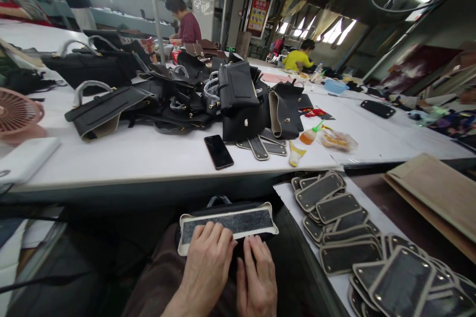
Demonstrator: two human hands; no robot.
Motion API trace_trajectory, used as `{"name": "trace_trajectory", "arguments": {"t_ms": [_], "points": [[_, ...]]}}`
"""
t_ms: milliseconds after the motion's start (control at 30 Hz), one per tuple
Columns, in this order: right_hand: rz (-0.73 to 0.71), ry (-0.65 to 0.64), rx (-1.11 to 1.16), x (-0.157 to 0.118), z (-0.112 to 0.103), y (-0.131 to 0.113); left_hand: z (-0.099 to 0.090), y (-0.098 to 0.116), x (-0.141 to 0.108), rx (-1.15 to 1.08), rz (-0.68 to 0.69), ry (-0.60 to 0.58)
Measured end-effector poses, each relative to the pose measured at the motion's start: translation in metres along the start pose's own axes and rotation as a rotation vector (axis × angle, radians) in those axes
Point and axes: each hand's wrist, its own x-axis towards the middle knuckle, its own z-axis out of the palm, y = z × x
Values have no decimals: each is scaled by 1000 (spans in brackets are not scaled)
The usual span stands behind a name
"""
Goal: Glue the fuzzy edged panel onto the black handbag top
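A black handbag (pixel 256 204) rests on my lap with its base facing up. The base shows a dark, rough panel (pixel 245 221) framed by a pale, turned-up edge, and part of a handle (pixel 218 201) sticks out behind. Curled over the near edge of the base, the fingers of my left hand (pixel 208 262) press on the pale strip. My right hand (pixel 257 275) is just beside it, fingertips together at the same near edge and thumb lower down. The fingers' undersides are hidden, as is most of the bag's body below.
Stacked dark base pieces (pixel 340 208) with studs lie to my right beside a brown board (pixel 435 198). On the white table (pixel 159 156) are a phone (pixel 218 151), piled black handbags (pixel 238 89), a glue bottle (pixel 310 134) and a pink fan (pixel 18 114). Several people work farther back.
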Motion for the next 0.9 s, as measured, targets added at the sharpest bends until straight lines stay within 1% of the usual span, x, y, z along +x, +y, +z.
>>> {"name": "trace_trajectory", "arguments": {"t_ms": [67, 167, 267, 400, 500, 567, 600, 633, 667, 733, 767, 800, 833, 867, 900], "points": [[-22, -14, 14, 1, 2, -4, -2, -3, -3, -13, -26, -2], [4, -15, 41, 5, 2, -13, -5, -9, -9, -20, -38, 19], [9, -27, 70, 8, 3, -23, -8, -14, -14, -43, -48, 70], [-36, -62, 94, 7, 6, -29, -12, -17, -19, -96, -68, 134], [-68, -52, 129, 7, 9, -33, -16, -20, -25, -166, -97, 239], [-60, -49, 159, 8, 10, -38, -17, -28, -34, -211, -106, 324], [-46, -53, 170, 8, 11, -41, -15, -34, -40, -262, -140, 375], [-26, -56, 177, 9, 12, -45, -12, -41, -47, -356, -220, 435], [-3, -59, 181, 9, 13, -48, -7, -49, -54, -521, -375, 510], [8, -60, 187, 9, 14, -53, 10, -64, -65, -983, -842, 651], [0, -61, 191, 9, 15, -54, 20, -71, -68, -1215, -1086, 683], [-12, -61, 194, 9, 16, -56, 32, -76, -70, -1402, -1280, 672], [-24, -61, 194, 10, 17, -56, 45, -79, -69, -1542, -1413, 627], [-36, -60, 193, 10, 18, -56, 57, -80, -67, -1654, -1490, 554], [-46, -59, 190, 10, 19, -57, 68, -79, -62, -1756, -1524, 477]]}}
